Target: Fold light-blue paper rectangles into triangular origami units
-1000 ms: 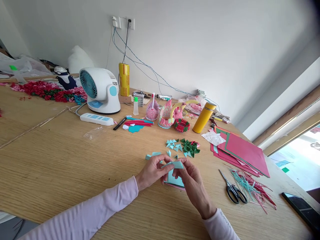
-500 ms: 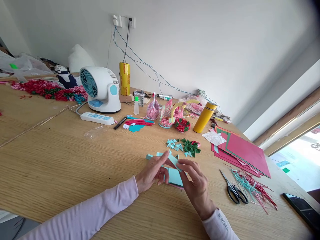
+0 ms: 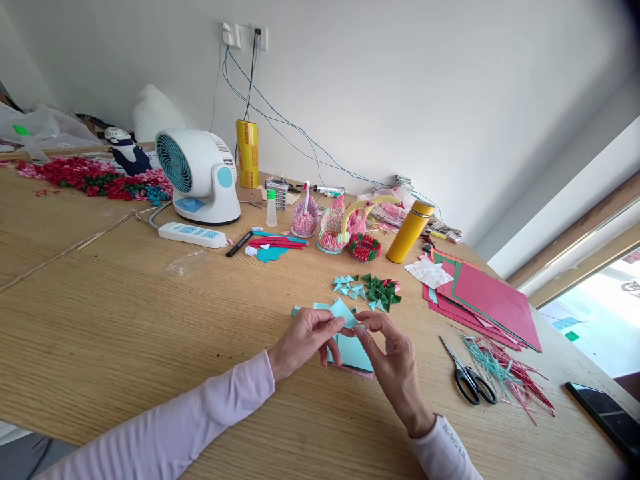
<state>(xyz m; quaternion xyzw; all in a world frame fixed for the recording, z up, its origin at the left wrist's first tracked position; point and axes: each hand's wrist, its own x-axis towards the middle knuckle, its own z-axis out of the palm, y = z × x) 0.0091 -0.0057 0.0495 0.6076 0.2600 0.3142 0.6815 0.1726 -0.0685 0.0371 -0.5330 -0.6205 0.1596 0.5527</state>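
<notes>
A long wood-grain counter runs under a plain white wall, with a bright window opening at the far right. At its left end lies a heap of small red and pink folded paper pieces. Next comes a rounded white desk fan with a pale blue grille, a flat white power strip before it, and an upright yellow roll behind.

Near the middle of the counter's front edge, the left hand and the right hand, both in pale lilac sleeves, meet with fingertips pinched on a small folded light blue paper piece, held just above a stack of light blue paper squares lying flat on the counter. Just beyond sits a scatter of crisp blue and green folded paper triangles, and farther back, spiky pink modular-paper swans and a smooth yellow cylindrical flask.

To the right lie matte red card sheets, black-handled scissors, thin red and teal paper trimmings, and a glossy black phone at the edge.
</notes>
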